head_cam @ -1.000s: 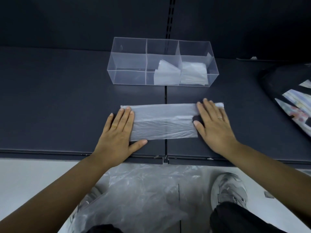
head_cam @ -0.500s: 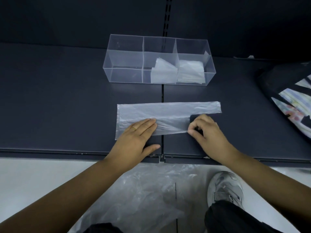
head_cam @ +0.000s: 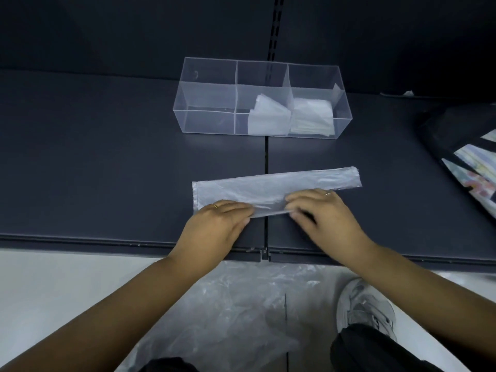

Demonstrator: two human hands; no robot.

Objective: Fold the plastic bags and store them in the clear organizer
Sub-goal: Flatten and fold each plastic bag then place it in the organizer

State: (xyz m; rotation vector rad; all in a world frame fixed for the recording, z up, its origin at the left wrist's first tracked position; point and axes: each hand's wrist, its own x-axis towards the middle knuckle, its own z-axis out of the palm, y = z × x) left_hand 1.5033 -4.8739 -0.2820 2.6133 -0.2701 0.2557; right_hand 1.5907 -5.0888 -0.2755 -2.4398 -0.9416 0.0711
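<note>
A long, thin plastic bag lies flat on the dark shelf. It is folded into a strip that runs from left to right, and its right end sits a bit farther away than its left end.

The left hand is on the near left part of the strip. Its fingers lie on top of the bag and its thumb is at the near edge, so it pinches that edge. The right hand is just beside it, to the right. It pinches the same near edge with its fingers and thumb. Each hand has a ring on it.

The clear organizer stands farther back on the shelf, well apart from the strip. Folded bags sit in its middle part, and more folded bags sit in its right part.

A dark bag with colours is at the far right. Down on the floor lie loose plastic bags, next to a white shoe.
</note>
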